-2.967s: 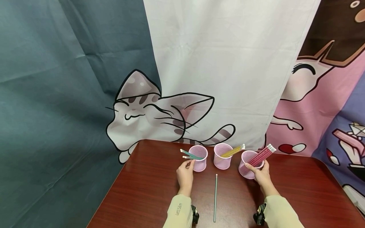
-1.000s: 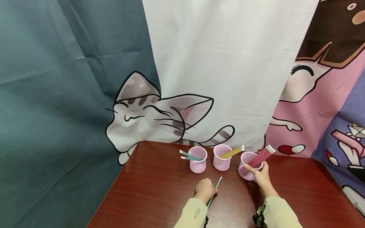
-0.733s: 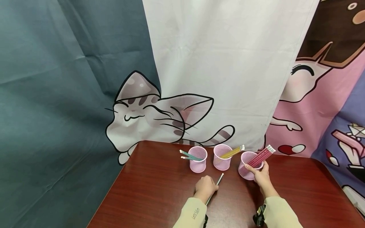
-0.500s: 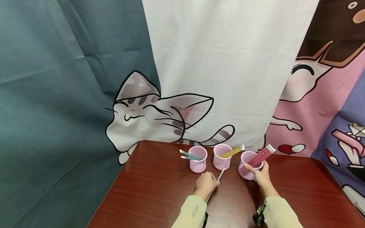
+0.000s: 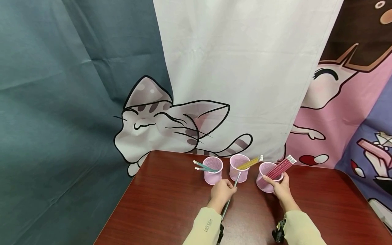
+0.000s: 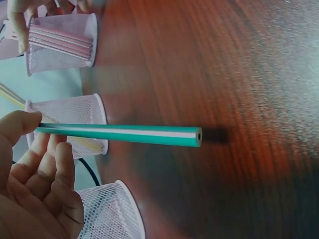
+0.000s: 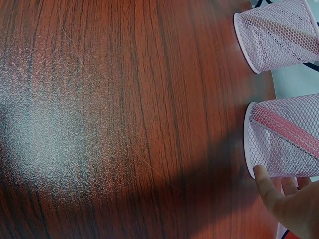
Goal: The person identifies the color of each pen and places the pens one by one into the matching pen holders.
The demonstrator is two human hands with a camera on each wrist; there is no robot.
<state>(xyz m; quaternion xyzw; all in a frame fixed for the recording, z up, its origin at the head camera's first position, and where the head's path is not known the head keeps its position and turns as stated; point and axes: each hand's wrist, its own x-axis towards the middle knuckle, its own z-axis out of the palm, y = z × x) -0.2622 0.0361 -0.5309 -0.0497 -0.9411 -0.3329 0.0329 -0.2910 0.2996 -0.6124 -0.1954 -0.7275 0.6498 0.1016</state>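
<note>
My left hand [image 5: 222,193] pinches a green pencil [image 6: 119,133] between thumb and fingers. The pencil slants up from the sleeve, its eraser end overlapping the middle mesh cup in the head view. My right hand [image 5: 282,191] grips the side of the right pink mesh cup [image 5: 262,183], thumb near its rim. A bundle of red pencils [image 5: 279,167] leans to the right in that cup. Yellow pencils [image 5: 249,163] lean in the middle pink mesh cup [image 5: 234,174]. In the left pink mesh cup [image 5: 212,178] lie green pencils [image 5: 204,167], eraser ends out to the left.
The three cups stand in a row near the far edge of a reddish-brown wooden table [image 5: 153,197]. Behind it hangs a printed curtain [image 5: 245,68] with a cartoon cat. Dark cameras sit at both wrists, such as the right wrist camera [image 5: 278,231].
My left hand has left the left cup, taken up the green pencil from the table and moved it up toward the cups. The right hand keeps its grip on the right cup.
</note>
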